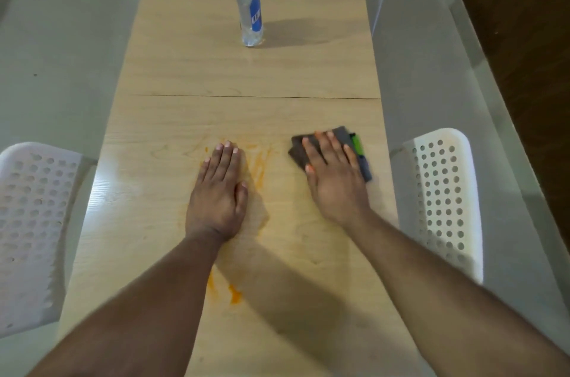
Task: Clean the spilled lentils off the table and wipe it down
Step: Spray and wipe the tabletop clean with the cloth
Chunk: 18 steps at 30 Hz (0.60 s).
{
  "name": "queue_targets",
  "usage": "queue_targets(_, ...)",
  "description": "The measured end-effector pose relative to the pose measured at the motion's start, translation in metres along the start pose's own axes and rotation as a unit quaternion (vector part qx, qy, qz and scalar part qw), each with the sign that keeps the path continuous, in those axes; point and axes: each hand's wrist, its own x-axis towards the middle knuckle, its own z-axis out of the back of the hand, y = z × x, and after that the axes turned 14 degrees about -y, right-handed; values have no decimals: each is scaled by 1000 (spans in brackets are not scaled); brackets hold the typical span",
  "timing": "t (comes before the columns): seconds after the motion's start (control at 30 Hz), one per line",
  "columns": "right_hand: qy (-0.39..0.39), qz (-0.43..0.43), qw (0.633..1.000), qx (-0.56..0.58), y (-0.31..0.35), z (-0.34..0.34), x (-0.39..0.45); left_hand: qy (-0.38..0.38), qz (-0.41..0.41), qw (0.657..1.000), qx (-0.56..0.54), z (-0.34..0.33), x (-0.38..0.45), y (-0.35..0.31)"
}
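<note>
Right hand point(334, 174) presses flat, fingers straight, on the cloth point(361, 150) at centre right; left hand point(220, 188) lies flat and empty on the orange smears point(259, 160). Risk: the left palm spreads residue, and the blob point(235, 296) at lower centre of the bench point(191, 74) gets missed.

Bare worktop point(246, 74) between the upright bottle point(249, 6) and both flat hands: open passage across the full width. Bottle alone obstructing the far centre. Narrow gap between left hand point(220, 191) and right hand point(334, 179). White perforated chairs point(444, 197) flanking both long edges.
</note>
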Motion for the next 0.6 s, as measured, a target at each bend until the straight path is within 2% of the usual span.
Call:
queue_targets(0.1,5,-37,999,11,16,-17,69,6,1,1000,8,-2,1,2)
queue_targets(0.17,9,-35,999,15,39,-23,80,7,-1,1000,11,-3,-1,2)
queue_targets(0.27,19,48,998,32,63,-13,41,3,1,1000,4,-1,2,2)
queue_targets(0.37,46,101,993,40,46,3,-9,6,3,1000,2,-2,1,2)
queue_targets(0.47,45,81,995,24,12,4,-6,5,-2,1000,6,-3,1,1)
queue_targets(0.6,9,-3,1000,9,2,-14,71,6,0,1000,12,-4,1,4)
